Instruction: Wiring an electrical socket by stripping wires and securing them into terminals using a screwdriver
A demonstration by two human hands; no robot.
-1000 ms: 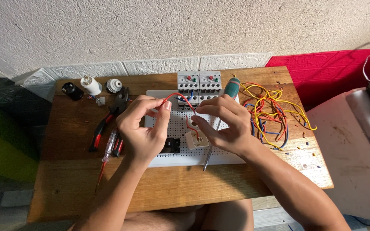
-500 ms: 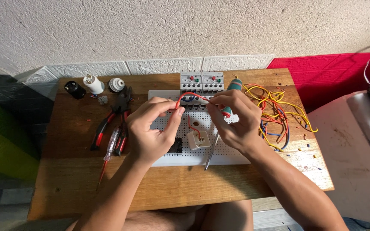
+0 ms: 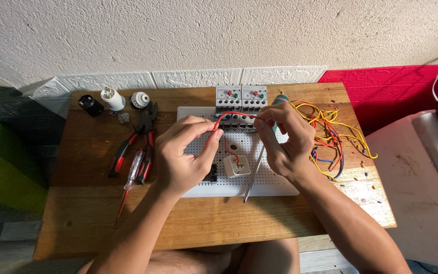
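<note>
A short red wire (image 3: pixel 229 114) arches between my two hands above a white perforated board (image 3: pixel 275 183). My left hand (image 3: pixel 183 155) pinches its left end. My right hand (image 3: pixel 286 139) pinches the right end near two grey relay blocks (image 3: pixel 241 98) at the board's far edge. That same hand also grips a screwdriver (image 3: pixel 253 177) with a teal handle, its shaft pointing down toward me. A small white socket (image 3: pixel 236 166) with a red wire sits on the board between my hands.
The board lies on a wooden table (image 3: pixel 92 213). Red-handled pliers (image 3: pixel 133 147) and a tester screwdriver (image 3: pixel 129 177) lie to the left. Small round parts (image 3: pixel 112 99) stand at the far left. A tangle of coloured wires (image 3: pixel 330 137) lies right. A textured wall is behind.
Both hands have moved away from me toward the relay blocks, carrying the red wire. The wire's right end is now closer to the blocks.
</note>
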